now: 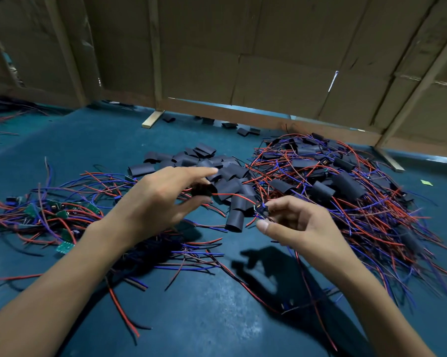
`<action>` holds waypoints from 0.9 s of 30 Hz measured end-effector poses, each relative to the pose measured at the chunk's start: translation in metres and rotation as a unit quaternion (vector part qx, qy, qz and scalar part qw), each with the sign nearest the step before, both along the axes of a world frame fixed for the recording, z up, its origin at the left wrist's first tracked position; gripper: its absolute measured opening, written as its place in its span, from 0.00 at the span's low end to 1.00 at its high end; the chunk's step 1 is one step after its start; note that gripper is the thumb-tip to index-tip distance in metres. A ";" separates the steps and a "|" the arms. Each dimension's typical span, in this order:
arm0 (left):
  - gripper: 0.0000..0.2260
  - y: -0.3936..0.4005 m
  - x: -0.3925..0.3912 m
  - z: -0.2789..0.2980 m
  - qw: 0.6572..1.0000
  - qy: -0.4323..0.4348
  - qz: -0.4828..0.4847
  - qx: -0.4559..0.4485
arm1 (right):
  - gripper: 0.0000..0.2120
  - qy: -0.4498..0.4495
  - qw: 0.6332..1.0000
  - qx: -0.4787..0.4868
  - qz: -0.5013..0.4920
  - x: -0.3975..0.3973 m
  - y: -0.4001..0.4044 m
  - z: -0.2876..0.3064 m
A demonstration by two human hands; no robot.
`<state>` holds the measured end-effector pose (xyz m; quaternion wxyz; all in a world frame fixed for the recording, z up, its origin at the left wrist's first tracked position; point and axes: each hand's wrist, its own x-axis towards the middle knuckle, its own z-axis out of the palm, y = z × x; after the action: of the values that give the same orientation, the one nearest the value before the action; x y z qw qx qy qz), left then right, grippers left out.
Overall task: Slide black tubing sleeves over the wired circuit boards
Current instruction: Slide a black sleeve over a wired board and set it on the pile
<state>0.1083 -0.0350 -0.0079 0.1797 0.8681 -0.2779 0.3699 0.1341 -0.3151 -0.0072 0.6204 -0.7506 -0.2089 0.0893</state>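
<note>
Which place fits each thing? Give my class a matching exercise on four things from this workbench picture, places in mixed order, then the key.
Things:
1. bare green boards
2. pile of sleeved boards
3. loose black sleeves
4. small wired board

Places:
A. pinched in the right hand
B. middle of the blue table, beyond the left hand
C. far left of the table
D. right side of the table

Pairs: 1-C, 2-D, 3-B, 4-A

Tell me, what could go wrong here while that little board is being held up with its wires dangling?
The right hand pinches the small circuit board by its edge, so the grip may slip. Its red wire runs toward the left hand and could miss the black sleeve there. Loose wires trailing on the blue table may snag the pile of sleeved boards.
</note>
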 end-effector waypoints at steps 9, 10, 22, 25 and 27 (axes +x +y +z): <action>0.22 -0.013 -0.003 0.000 0.999 -0.014 -0.023 0.046 | 0.12 0.075 0.990 0.102 0.069 0.000 0.004 0.003; 0.23 -0.015 -0.003 0.000 0.998 -0.012 -0.028 0.045 | 0.12 0.064 0.991 0.091 0.072 -0.001 0.004 0.003; 0.14 -0.029 -0.008 0.001 0.996 0.007 -0.073 0.059 | 0.04 0.018 0.998 0.067 0.000 -0.010 0.017 0.002; 0.14 -0.029 -0.006 0.000 0.995 0.011 -0.081 0.063 | 0.04 -0.013 0.998 0.053 -0.017 -0.009 0.015 0.001; 0.14 -0.028 -0.006 0.000 0.994 0.017 -0.090 0.059 | 0.04 -0.024 0.998 0.049 -0.026 -0.009 0.014 0.001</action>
<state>0.1026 -0.0632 -0.0078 0.1650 0.8549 -0.3734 0.3203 0.1256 -0.3013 -0.0062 0.6532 -0.7266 -0.2083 0.0453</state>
